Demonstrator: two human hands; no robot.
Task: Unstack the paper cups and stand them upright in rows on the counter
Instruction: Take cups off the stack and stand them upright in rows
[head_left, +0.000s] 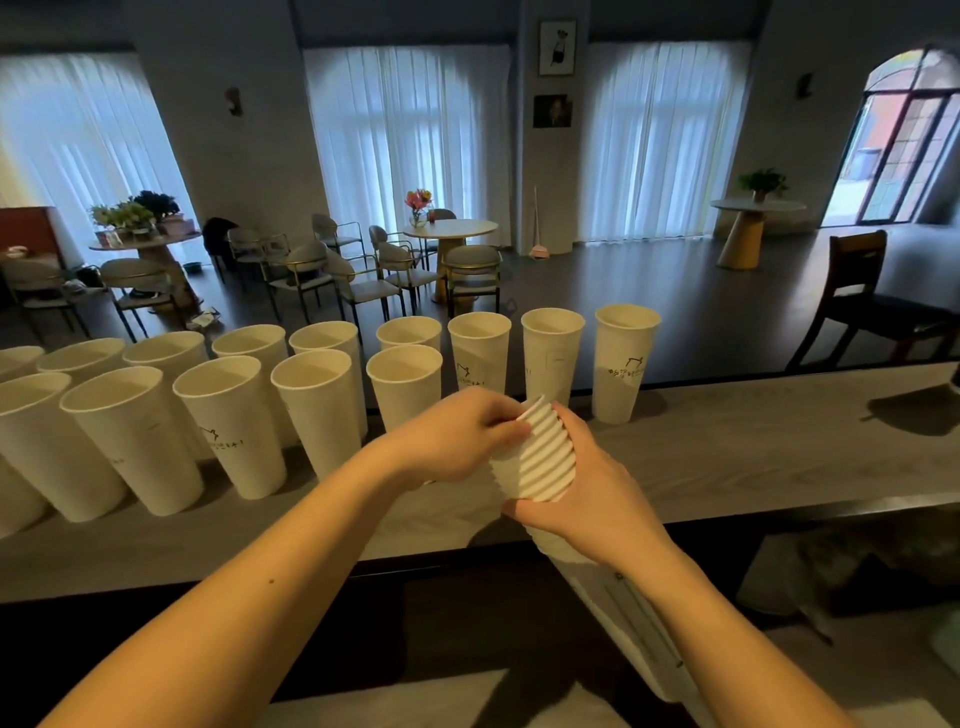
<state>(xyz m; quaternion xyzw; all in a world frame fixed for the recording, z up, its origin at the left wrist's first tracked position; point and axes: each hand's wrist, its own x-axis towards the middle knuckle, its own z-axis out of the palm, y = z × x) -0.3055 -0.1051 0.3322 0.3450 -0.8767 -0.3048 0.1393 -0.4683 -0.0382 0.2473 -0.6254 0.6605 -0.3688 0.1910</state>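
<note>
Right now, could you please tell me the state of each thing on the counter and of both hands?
Stack of cups: nested, tilted, held above the counter.
Left hand: fingers pinching the top cup's rim.
Right hand: wrapped around the stack's side.
Back row of cups: upright, open ends up.
Front row of cups: upright, open ends up, ending left of the hands.

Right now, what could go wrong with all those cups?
The left hand is picking at the top rim of the stack that the right hand grips; two cups might come off stuck together. The standing cups sit very close together, so a bump could topple several. The back row stands near the counter edge and might fall off.
</note>
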